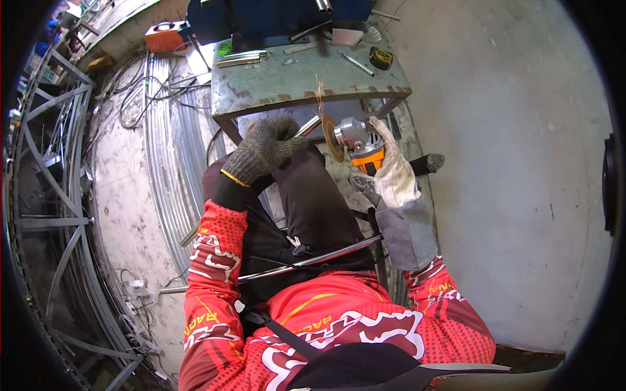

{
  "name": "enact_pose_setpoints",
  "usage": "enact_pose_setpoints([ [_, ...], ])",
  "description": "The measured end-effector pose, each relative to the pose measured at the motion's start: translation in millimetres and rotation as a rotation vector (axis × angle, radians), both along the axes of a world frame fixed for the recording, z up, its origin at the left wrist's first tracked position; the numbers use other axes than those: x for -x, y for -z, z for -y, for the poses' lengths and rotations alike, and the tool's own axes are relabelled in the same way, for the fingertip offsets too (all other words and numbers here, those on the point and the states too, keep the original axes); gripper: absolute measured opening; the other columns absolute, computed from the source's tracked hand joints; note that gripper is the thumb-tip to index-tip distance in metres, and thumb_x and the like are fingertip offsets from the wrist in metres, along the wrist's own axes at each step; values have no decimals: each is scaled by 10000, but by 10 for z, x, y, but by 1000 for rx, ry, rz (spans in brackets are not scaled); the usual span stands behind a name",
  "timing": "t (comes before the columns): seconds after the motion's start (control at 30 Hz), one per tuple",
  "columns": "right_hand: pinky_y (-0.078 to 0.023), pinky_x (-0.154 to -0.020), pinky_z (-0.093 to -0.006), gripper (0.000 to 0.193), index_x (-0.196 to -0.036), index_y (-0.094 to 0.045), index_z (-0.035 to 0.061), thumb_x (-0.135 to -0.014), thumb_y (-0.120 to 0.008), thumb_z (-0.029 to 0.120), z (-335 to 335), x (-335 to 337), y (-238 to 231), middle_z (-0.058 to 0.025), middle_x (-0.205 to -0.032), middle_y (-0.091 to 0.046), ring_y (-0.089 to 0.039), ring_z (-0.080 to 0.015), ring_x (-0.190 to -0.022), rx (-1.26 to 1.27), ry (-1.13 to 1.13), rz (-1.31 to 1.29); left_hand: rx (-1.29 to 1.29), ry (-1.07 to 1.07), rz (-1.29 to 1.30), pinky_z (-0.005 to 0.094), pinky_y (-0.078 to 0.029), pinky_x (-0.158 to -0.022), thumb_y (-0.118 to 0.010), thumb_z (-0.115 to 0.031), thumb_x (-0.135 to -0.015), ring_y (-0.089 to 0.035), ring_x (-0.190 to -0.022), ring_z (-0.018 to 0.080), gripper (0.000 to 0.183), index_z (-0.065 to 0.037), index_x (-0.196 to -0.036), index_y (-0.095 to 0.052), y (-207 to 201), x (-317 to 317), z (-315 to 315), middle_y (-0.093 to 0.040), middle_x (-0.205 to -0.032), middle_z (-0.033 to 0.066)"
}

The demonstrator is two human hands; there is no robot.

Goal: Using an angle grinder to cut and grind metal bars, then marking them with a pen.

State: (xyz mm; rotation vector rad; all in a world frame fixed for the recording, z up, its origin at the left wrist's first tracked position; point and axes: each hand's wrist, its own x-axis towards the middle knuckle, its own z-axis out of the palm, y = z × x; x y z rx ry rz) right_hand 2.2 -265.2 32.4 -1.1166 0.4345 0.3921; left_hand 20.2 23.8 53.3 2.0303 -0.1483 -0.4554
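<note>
My left hand, in a grey knit glove with a yellow cuff edge, is closed round a short shiny metal tube above my left knee. The tube's end meets the brown disc of an angle grinder, and orange sparks fly up from there. My right hand, in a pale leather glove with a grey cuff, is wrapped round the grinder's orange and black body. Its fingers are partly hidden behind the tool. Across my lap lies a long shiny metal tube.
Ahead stands a worn metal table bearing cut tubes, a tape measure and a marker-like stick. Long metal profiles, loose cables and an orange machine lie left. A grey wall rises close on the right.
</note>
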Motion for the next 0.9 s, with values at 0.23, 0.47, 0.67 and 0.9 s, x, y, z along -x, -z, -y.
enact_pose_setpoints([
  [0.23, -659, -732, -349, 490, -1450, -610, 163, -1065, -660, 460, 153, -71, 142, -114, -1154, -744, -743, -209, -823, -144, 6, -132, 9, 67, 0, 295, -536, -624, -685, -353, -1071, -646, -678, 92, 340, -24, -992, -716, -103, 22, -30, -675, -784, 13],
  [0.47, -653, -818, -346, 414, -1421, -658, 157, -1094, -639, 411, -138, 53, -258, -115, -1219, -747, -741, -196, -956, -24, 83, -132, 60, 36, -69, 274, -497, -558, -762, -244, -1000, -617, -628, 90, 212, -44, -1044, -707, -99, 22, -32, -637, -764, -7],
  [0.67, -609, -950, -410, 522, -1256, -707, 33, -1004, -737, 489, -132, 40, -157, -130, -1156, -765, -736, -278, -1047, -157, 105, -29, 168, 11, -71, 271, -491, -544, -806, -120, -927, -617, -609, 93, 194, -47, -1038, -665, -94, 29, -53, -593, -721, -10],
  [0.9, -555, -1113, -366, 1174, -1625, -455, 82, -640, -1055, 302, 513, -8, 782, -121, -1531, -594, -666, -183, -1266, 300, -300, 679, 246, 79, -112, 276, -503, -565, -693, -222, -1036, -623, -609, 101, 215, -39, -929, -662, -30, 42, -80, -635, -737, 20],
])
